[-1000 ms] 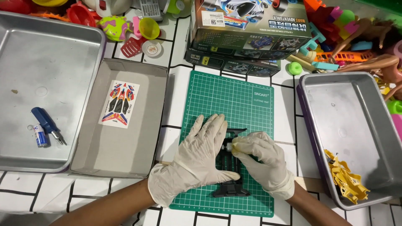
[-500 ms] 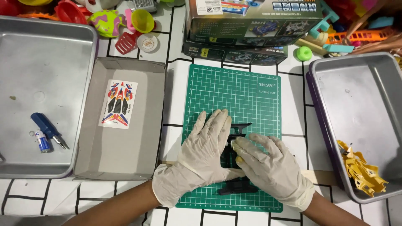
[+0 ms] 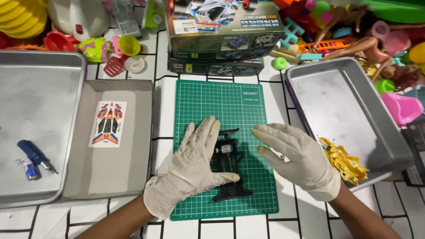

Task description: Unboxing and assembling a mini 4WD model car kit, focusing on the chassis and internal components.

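Black toy-car chassis point(image 3: 228, 166) lay on the green cutting mat point(image 3: 221, 102), near its lower middle. My left hand point(image 3: 195, 166) pressed flat on the chassis's left side, fingers spread, gripping nothing. My right hand point(image 3: 296, 157) hovered just right of the chassis, grip wide and empty. Step looked like steadying the frame mid-assembly; next move would call for a part, maybe from the yellow sprue point(image 3: 343, 161) right of the mat. Half a second earlier the right hand had covered the chassis; now it was lifted clear.
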